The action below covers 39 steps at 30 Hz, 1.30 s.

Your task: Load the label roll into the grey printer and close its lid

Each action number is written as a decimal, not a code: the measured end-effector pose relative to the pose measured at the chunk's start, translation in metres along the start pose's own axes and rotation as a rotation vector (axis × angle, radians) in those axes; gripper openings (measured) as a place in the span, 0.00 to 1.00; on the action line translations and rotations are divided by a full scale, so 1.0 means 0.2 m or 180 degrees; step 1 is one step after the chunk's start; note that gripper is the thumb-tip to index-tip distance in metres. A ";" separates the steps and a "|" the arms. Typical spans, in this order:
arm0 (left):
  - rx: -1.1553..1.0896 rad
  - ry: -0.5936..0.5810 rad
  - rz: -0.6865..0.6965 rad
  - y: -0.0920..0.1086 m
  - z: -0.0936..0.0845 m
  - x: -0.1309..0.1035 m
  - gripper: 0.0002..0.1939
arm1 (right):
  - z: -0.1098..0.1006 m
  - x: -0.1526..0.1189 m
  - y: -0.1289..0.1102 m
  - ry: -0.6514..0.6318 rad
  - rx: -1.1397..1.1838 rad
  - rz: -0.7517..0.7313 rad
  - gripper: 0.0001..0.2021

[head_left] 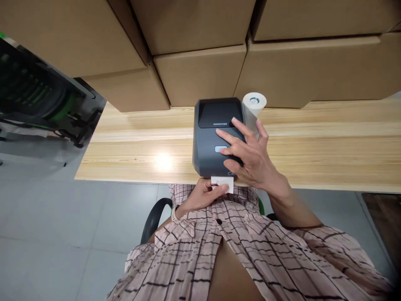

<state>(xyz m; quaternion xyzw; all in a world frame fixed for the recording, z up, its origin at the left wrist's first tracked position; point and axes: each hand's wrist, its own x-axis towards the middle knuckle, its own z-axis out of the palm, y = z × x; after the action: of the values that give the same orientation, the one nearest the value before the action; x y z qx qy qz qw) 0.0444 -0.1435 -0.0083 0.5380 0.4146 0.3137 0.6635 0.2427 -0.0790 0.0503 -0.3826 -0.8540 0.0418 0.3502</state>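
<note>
A dark grey label printer [206,146] stands near the front edge of the table, with a glossy black window on top and a pale blue button [220,149]. A white paper label [214,180] sticks out of its front slot. My left hand [205,194] pinches that label from below, thumb on top. Over the right side of the printer lies my right hand [250,156], fingers spread, one fingertip at the button. Behind that hand, a white label roll [253,101] stands upright against the printer's right side.
Large cardboard boxes [200,75] are stacked along the back of the wooden table [322,146]. At the left, beyond the table's end, is a dark wheeled chair [37,92] on the tiled floor. Behind my body, a black chair armrest [153,217] shows.
</note>
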 end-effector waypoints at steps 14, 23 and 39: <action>-0.0157 0.2124 0.0948 0.16 -0.38 0.06 0.13 | 0.02 -0.10 0.00 0.1083 -0.0177 -0.0052 0.36; -0.0359 0.1481 0.0784 0.17 -0.35 0.35 0.27 | -0.17 0.48 0.22 0.0987 -0.0184 -0.0040 0.41; -0.0300 0.1471 0.1014 0.14 -0.37 0.46 0.29 | -0.15 0.60 0.20 0.0894 -0.0166 0.0292 0.33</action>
<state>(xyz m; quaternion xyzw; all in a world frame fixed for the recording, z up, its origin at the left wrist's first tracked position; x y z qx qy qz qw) 0.0221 -0.0239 -0.0064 0.4792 0.4501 0.5472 0.5180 0.2307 0.0246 0.1271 -0.4322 -0.7790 -0.0184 0.4539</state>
